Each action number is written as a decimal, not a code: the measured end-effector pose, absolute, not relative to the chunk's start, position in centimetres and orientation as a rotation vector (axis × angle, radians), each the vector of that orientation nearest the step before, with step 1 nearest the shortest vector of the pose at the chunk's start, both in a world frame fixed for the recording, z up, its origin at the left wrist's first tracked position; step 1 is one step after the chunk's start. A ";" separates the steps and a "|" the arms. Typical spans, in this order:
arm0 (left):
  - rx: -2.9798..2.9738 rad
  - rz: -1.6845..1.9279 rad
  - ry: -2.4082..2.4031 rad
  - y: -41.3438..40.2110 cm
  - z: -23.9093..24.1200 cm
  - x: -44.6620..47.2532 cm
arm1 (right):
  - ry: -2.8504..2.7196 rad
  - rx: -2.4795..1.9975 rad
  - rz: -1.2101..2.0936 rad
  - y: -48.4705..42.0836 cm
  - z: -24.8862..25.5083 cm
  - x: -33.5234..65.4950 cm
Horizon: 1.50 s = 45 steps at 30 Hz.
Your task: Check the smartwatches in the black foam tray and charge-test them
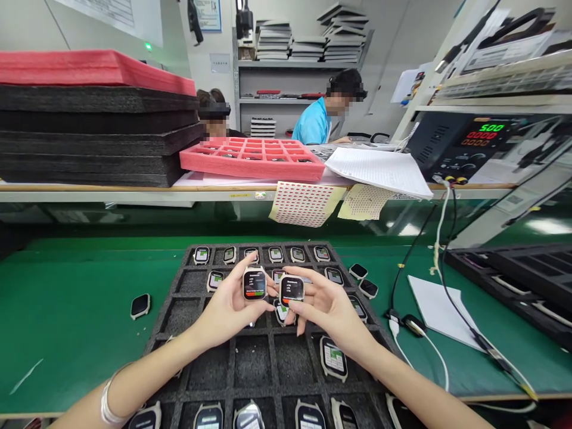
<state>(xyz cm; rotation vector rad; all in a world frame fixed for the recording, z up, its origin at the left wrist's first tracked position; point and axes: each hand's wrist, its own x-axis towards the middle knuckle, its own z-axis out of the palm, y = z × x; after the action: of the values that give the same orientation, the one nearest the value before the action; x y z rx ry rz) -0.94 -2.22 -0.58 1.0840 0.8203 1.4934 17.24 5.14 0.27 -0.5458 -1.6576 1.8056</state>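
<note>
My left hand (227, 307) grips a square smartwatch body (255, 284), its lit screen showing white text and a green and red bar. In my right hand (322, 302) is a second watch body (292, 290) with a similar dark text screen, the thumb at its lower edge. Both are held side by side, screens towards me, above a black foam tray (210, 369). Several more strapless watches lie in the tray's compartments, among them a watch with a lit screen (333, 357) at the right. My hands hide part of the tray's middle.
Loose watches lie on the green table at left (140, 305) and right (368, 289). Cables and a charging puck (414, 324) lie near white paper (442, 310). A shelf holds a pink foam tray (252, 167), stacked black foam (89, 137) and a power supply (465, 146). Two people sit beyond.
</note>
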 end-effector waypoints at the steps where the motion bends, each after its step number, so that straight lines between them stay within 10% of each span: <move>1: 1.080 1.491 0.840 -2.2 -0.7 -0.9 | -1.644 -0.530 1.819 5.2 0.2 17.3; 36: 1.031 1.456 0.841 -2.4 -1.4 -1.0 | -1.784 -0.562 1.807 4.7 0.4 17.9; 45: 1.816 0.843 1.305 -5.8 -2.8 -1.9 | -2.733 -0.661 0.808 2.9 -1.0 20.6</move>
<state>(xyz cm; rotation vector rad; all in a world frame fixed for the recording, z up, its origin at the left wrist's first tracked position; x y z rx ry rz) -1.90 -5.85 -2.76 1.8158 1.3050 0.8432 20.59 2.93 -0.98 -0.6612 -2.7329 0.8082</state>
